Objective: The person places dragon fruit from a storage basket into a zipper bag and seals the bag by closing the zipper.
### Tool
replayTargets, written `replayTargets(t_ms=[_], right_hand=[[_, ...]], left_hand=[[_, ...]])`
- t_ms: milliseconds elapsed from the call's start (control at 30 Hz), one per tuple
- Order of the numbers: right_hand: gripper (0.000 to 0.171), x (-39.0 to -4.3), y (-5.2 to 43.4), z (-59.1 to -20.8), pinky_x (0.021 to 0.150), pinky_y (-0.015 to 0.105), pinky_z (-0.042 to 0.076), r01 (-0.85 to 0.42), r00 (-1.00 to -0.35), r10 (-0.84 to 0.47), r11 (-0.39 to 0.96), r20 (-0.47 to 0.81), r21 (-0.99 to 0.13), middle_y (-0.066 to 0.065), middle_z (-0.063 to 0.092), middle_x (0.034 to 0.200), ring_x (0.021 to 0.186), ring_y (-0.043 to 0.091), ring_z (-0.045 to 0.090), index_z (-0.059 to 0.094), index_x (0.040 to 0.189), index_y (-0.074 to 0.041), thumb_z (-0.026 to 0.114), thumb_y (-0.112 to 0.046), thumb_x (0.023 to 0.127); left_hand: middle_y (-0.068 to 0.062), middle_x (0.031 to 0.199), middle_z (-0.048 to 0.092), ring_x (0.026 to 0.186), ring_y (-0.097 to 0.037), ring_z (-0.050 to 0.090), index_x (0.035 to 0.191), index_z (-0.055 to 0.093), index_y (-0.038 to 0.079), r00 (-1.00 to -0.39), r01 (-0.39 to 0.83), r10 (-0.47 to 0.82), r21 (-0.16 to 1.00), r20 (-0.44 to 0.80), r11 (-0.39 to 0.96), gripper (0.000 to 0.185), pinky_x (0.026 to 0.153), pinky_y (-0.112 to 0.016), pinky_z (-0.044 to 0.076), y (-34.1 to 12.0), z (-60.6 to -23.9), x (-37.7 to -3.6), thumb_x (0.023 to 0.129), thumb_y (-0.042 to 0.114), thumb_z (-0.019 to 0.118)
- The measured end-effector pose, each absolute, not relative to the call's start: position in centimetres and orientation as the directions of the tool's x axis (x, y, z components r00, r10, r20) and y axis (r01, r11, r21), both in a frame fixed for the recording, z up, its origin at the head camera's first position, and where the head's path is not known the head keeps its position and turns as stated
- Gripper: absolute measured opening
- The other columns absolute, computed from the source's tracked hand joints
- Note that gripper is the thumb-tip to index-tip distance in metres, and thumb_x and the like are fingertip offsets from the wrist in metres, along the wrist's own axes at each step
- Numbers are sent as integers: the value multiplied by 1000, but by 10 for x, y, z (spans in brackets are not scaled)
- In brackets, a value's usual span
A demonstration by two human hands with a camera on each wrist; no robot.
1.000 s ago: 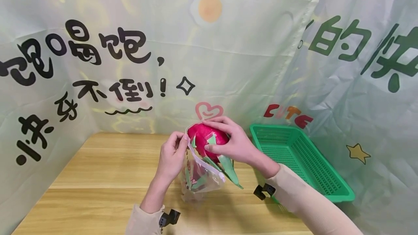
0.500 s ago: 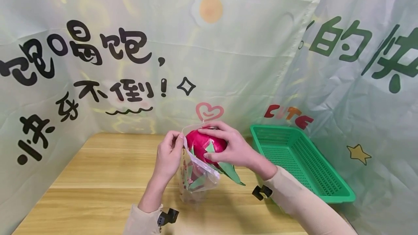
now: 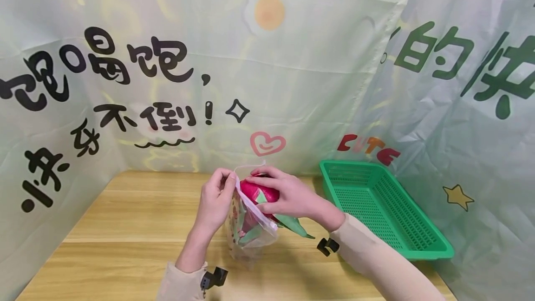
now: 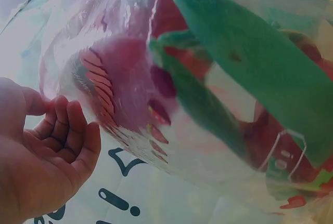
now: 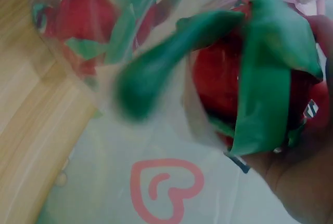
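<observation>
A clear zip bag [image 3: 251, 247] with a lilac slider closure stands on the table, its mouth tilted up. My left hand [image 3: 215, 203] pinches the bag's rim between thumb and forefinger at the left. In the left wrist view its other fingers curl loosely beside the plastic. My right hand [image 3: 290, 194] grips a red dragon fruit [image 3: 251, 191] with green leaves at the bag's mouth, partly inside. One long leaf [image 3: 294, 225] sticks out past the rim. A second dragon fruit [image 5: 86, 18] lies lower in the bag, seen through the plastic in the right wrist view.
A green plastic basket [image 3: 434, 253] with slotted sides stands to the right on the wooden table [image 3: 146, 217]. Pale printed cloth [image 3: 200, 78] hangs behind the table and along its sides. Black wrist cameras sit at both cuffs.
My right hand has lowered the dragon fruit further into the bag's mouth. My left hand shifted slightly left, still holding the rim. The basket stayed in place.
</observation>
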State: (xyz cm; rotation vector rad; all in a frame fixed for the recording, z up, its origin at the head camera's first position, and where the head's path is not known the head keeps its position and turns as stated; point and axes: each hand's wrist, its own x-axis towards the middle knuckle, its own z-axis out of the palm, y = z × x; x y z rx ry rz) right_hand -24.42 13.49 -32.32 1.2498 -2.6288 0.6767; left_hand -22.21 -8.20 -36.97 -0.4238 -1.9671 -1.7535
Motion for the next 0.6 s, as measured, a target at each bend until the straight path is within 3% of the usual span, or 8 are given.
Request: replayTargets(t_ms=[133,267,433,600], right_hand=[[59,-245,123,-327,87,34,57,-671,-742,-611,671,277,-317,3,55,148,116,22,63,63,144,-19,76,-34,89],[57,-247,109,-333,86,35,59,-566,-824,-485,730,294,-383,3,58,143,113,22,64,65,140,-18,80,-35,87],[57,-251,96,-344,86,34,59,-512,-855,-397,754,335,-412,0,63,134,106,19,65,68,133,-15,86,-36,83],[56,-254,94,-348,91,36,58,-549,-833,-434,728,343,-411,2,63,133,111,20,65,69,130,-12,87,-36,83]], left_hand=[[-9,90,64,80,-20,60,101,65,2,-850,515,-39,845,525,143,12,70,-25,50,-81,-371,-222,107,9,57],[-9,89,65,81,-19,60,100,66,3,-845,523,-28,836,534,167,11,72,-26,49,-80,-371,-223,106,9,58],[-9,89,65,81,-20,60,100,65,4,-852,513,-19,842,523,166,11,71,-26,49,-80,-371,-223,106,9,58],[-10,91,65,83,-20,60,101,65,3,-863,496,-17,853,505,165,12,73,-26,51,-81,-372,-222,107,10,57]])
